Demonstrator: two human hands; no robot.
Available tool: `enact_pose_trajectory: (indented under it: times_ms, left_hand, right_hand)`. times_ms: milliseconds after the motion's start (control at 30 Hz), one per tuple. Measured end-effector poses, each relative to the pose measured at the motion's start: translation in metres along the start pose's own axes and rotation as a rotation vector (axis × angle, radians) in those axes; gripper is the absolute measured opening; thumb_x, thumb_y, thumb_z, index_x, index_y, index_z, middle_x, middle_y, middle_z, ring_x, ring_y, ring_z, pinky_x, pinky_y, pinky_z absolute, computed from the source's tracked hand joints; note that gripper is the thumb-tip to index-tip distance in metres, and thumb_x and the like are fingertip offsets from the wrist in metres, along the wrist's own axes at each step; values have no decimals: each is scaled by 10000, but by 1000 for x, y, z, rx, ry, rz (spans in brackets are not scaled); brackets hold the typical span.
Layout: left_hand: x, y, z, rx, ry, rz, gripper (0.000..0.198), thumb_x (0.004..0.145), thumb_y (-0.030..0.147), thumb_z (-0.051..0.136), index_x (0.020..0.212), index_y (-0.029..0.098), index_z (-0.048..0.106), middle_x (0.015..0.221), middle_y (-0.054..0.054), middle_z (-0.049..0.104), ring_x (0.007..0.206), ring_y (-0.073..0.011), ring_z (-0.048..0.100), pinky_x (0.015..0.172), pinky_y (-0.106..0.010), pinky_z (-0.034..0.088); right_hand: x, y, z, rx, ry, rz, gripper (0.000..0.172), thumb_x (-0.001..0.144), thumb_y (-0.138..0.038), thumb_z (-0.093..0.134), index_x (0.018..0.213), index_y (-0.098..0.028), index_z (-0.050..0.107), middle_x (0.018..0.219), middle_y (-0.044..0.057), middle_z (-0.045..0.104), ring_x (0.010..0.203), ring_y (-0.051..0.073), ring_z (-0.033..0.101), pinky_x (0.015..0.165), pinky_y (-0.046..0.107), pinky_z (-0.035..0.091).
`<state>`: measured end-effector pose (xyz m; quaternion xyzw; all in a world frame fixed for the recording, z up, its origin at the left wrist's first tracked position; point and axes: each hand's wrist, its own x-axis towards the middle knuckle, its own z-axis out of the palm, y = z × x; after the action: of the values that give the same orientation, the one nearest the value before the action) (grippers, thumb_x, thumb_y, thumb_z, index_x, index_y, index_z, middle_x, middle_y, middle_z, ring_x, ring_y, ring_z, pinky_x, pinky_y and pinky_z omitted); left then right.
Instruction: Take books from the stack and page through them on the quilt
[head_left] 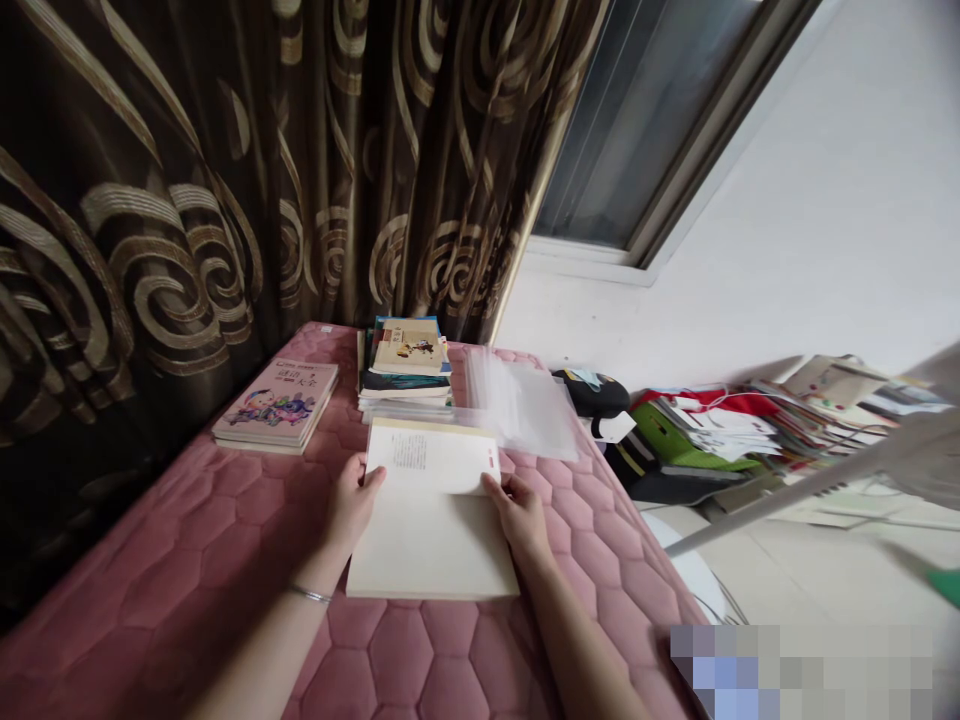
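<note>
An open book (431, 545) with pale pages lies before me, its far page printed with a small block of text and a red mark. My left hand (354, 497) grips its left edge, thumb on top of the page. On the opposite edge, my right hand (519, 512) pinches the book the same way. Beyond it stands a stack of books (406, 365) with a beige cover uppermost. Clear plastic sleeves (525, 405) lie to the right of that stack. At the left is a smaller pile of pink-covered books (277, 402).
Everything rests on a pink quilted mattress (401, 655). A dark patterned curtain (315, 180) hangs behind it on the left. Beyond the right edge, papers and bags (697, 430) are heaped, and a white pole (780, 490) slants across the floor.
</note>
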<state>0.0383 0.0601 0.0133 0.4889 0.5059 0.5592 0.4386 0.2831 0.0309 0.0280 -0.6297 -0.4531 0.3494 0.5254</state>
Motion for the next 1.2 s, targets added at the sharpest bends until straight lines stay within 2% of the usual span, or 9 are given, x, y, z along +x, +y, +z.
enact_pose_trajectory:
  times_ms: [233, 533, 733, 867, 1200]
  left_hand:
    - [0, 0, 1, 28, 3, 5, 271, 722, 425, 619, 834, 198, 522, 777, -18, 664, 740, -191, 618, 674, -279, 442]
    - [0, 1, 0, 0, -19, 21, 298, 712, 434, 632, 862, 197, 533, 787, -23, 666, 744, -194, 616, 685, -281, 450]
    - [0, 2, -1, -17, -26, 3, 318, 697, 435, 642, 873, 196, 528, 786, -29, 672, 737, -203, 628, 677, -290, 461]
    - [-2, 6, 1, -14, -7, -10, 302, 695, 433, 635, 852, 197, 529, 758, -24, 673, 708, -199, 628, 649, -284, 457]
    - [0, -1, 0, 71, 28, 30, 239, 731, 419, 611, 793, 209, 515, 706, 3, 651, 656, -169, 596, 607, -253, 426]
  right_hand:
    - [1, 1, 1, -41, 37, -33, 512, 616, -680, 640, 579, -183, 523, 573, -5, 506, 575, 143, 431, 534, 258, 329]
    - [3, 5, 1, 13, 53, -48, 507, 606, -661, 682, 620, -166, 576, 608, 30, 580, 594, 165, 495, 555, 273, 382]
    - [0, 1, -2, 57, -7, 1, 496, 619, -651, 689, 655, -168, 585, 637, 29, 606, 601, 172, 518, 548, 269, 396]
    - [-1, -2, -2, 24, -13, 13, 531, 598, -689, 671, 628, -166, 583, 596, 13, 569, 574, 158, 485, 526, 258, 361]
    - [2, 6, 3, -94, 88, -115, 535, 655, -708, 594, 581, -181, 538, 559, -5, 499, 559, 140, 430, 519, 259, 336]
